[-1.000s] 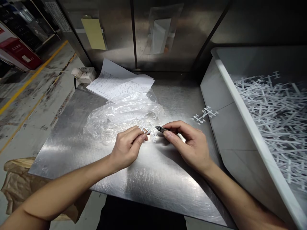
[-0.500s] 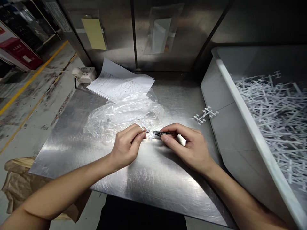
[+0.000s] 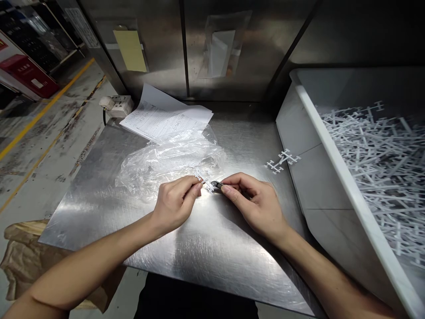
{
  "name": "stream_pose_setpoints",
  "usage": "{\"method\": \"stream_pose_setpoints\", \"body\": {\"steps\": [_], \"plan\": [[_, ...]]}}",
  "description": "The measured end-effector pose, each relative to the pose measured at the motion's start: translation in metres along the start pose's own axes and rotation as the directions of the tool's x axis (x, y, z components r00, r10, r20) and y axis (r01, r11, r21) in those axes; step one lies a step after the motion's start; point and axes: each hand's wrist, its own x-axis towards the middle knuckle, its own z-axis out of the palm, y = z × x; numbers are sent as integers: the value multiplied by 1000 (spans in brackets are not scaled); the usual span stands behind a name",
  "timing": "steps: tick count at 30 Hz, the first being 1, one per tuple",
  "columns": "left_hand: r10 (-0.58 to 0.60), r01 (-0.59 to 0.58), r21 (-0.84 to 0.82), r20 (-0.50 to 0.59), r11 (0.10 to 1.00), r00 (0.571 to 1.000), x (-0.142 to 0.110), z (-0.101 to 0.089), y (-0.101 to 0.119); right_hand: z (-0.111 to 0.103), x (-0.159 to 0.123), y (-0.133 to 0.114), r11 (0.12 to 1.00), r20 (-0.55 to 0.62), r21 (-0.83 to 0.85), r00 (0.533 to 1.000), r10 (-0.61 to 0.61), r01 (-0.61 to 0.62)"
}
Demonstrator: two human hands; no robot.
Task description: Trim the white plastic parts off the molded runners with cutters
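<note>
My left hand pinches a small white plastic branched piece between thumb and fingers, just above the steel table. My right hand grips a small dark cutting tool, its tip touching the right end of the white piece. Both hands meet near the table's middle, in front of a crumpled clear plastic bag.
A large white bin full of white plastic branched pieces stands at the right. Two loose white pieces lie beside it. Printed papers and a power strip lie at the back left. Steel panels wall the back.
My right hand has moved left, bringing the tool's tip from a short gap up against the white piece. The left hand has barely moved.
</note>
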Motion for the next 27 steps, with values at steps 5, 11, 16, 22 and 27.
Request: {"method": "stream_pose_setpoints", "body": {"steps": [5,11,16,22,27], "plan": [[-35,35,0,20,999,999,0,0,-2,3,1,2,993,44,40,993,112,-113],[-90,91,-38,30,995,996,-1,-2,-2,0,1,-6,997,17,51,999,51,-52],[-70,69,-50,0,996,998,-1,-2,0,-1,-3,-15,996,11,70,999,-53,52],[-35,34,-41,-17,999,999,-1,-2,0,0,-5,-16,995,27,36,996,-90,89],[3,-3,-13,-16,1000,1000,-1,-2,0,-1,-6,-15,995,47,-17,994,-96,97]]}}
